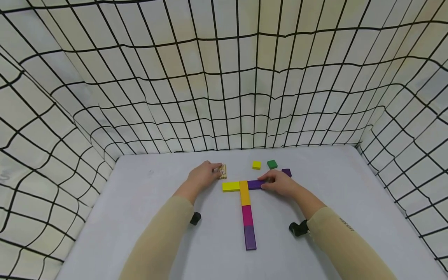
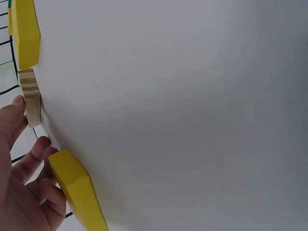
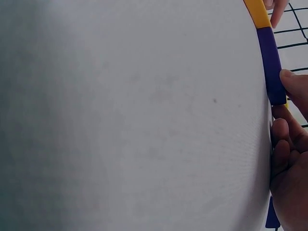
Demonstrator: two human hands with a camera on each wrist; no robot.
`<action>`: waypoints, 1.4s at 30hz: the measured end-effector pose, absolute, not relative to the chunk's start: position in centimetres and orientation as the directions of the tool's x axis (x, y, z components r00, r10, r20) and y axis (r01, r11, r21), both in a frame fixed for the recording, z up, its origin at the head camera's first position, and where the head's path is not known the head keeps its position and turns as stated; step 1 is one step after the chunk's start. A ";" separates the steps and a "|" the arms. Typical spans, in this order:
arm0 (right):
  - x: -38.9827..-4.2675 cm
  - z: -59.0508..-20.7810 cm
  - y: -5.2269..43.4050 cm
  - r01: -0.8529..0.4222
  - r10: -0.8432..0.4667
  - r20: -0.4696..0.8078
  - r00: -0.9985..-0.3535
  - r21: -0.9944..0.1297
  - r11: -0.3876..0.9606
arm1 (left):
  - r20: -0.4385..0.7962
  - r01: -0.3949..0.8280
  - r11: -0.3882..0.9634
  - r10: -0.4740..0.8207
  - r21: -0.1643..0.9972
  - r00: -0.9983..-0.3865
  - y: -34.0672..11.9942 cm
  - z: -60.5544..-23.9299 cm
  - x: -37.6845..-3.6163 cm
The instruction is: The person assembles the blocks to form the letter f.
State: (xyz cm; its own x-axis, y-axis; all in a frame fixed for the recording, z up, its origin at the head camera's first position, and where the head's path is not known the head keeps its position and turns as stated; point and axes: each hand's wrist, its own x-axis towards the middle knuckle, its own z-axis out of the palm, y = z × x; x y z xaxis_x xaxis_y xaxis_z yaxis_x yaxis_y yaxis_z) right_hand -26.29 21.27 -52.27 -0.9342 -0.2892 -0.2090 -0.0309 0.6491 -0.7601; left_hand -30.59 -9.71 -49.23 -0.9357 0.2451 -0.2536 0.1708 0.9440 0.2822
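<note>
The right hand has its fingers pinched on the right end of the purple block, which lies flat on the table butted against the orange block as the right arm of a T. The left hand touches the plain wooden block with its fingertips, just above the yellow block; whether it really grips it isn't clear. A pink block and another purple one continue the stem toward the person.

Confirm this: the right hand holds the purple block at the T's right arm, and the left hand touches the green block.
Not quite. The right hand does hold the purple block, but the left hand touches the wooden block, not the green block, which lies untouched farther back. The head view shows it.
</note>
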 end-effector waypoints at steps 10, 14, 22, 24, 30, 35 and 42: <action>-26.2 -52.1 21.2 -0.046 -0.295 -0.194 -0.936 -0.761 0.647 | -0.271 0.160 0.955 0.228 0.251 -0.935 -7.8 -49.2 -31.7; -26.1 -52.1 21.2 -0.040 -0.290 -0.199 -0.936 -0.759 0.650 | -0.296 0.141 0.950 0.224 0.278 -0.929 -6.4 -48.9 -31.6; -26.2 -52.3 21.2 -0.040 -0.288 -0.196 -0.937 -0.759 0.650 | -0.306 0.149 0.947 0.236 0.284 -0.922 -4.4 -48.5 -31.3; -26.2 -52.3 21.2 -0.041 -0.287 -0.196 -0.937 -0.758 0.651 | -0.306 0.144 0.946 0.234 0.289 -0.923 -4.1 -48.5 -31.4; -26.2 -52.2 21.2 -0.034 -0.280 -0.202 -0.938 -0.753 0.658 | -0.290 0.172 0.944 0.255 0.283 -0.922 -3.7 -48.8 -31.4; -26.2 -52.2 21.2 -0.034 -0.283 -0.202 -0.938 -0.756 0.654 | -0.244 0.234 0.935 0.300 0.267 -0.922 -3.7 -49.1 -31.3; -26.4 -52.3 21.3 -0.042 -0.288 -0.197 -0.937 -0.757 0.652 | -0.233 0.281 0.920 0.347 0.275 -0.908 -3.9 -49.1 -31.4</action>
